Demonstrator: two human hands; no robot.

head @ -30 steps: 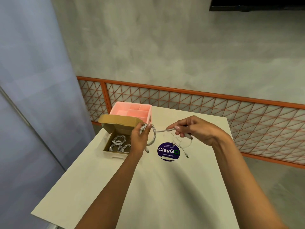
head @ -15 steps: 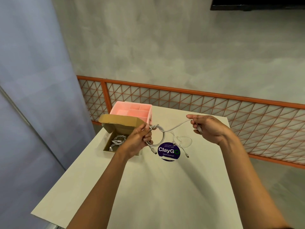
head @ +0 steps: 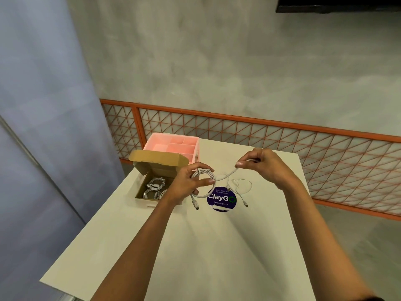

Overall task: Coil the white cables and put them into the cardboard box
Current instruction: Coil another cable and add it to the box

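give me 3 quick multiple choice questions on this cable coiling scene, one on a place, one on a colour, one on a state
1. Where does the loose thin cable lie?
A. on the table right of the sticker
B. in the pink organizer
C. on the floor

2. What colour is the round ClayGo sticker?
A. red
B. dark purple
C. yellow

3. How is the cardboard box?
A. taped shut
B. crushed flat
C. open, coiled cables inside

Answers:
1 A, it rests on the white table.
2 B, white lettering on purple.
3 C, the flap stands up.
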